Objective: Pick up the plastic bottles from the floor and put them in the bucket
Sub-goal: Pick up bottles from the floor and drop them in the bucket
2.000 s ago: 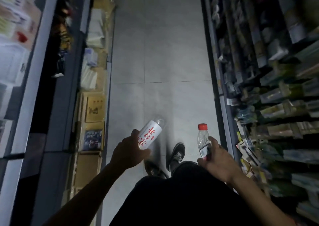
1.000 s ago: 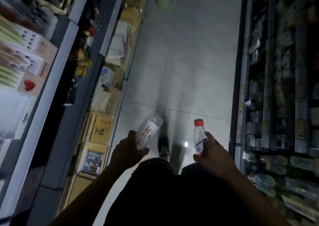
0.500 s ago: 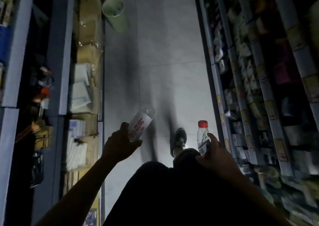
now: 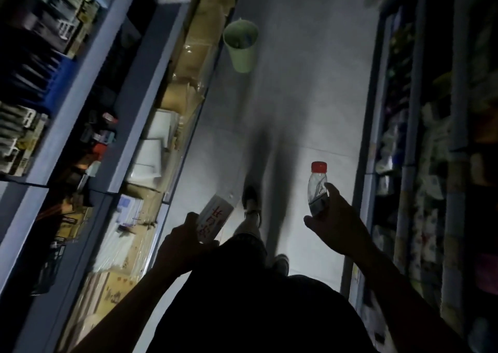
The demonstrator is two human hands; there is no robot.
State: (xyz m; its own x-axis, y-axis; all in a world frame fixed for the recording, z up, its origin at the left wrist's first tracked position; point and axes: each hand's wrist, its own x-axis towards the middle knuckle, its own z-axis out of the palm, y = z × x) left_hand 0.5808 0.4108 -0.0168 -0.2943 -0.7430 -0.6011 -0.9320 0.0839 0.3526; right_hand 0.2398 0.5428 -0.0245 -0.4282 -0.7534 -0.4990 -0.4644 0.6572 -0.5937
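Head view down a dim aisle: left hand (image 4: pixel 179 245) grips a white-labelled bottle (image 4: pixel 215 218) tilted toward 1 o'clock; right hand (image 4: pixel 336 226) clasps an upright red-capped bottle (image 4: pixel 317 188); green bucket (image 4: pixel 240 46) stands on the floor (image 4: pixel 310 96) at 12 o'clock, well apart from both hands.

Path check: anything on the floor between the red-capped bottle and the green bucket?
Head view: only bare grey floor tiles and shadow lie between the red-capped bottle and the green bucket.

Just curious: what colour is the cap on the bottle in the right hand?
Red, on the clear bottle in the right hand; head view.
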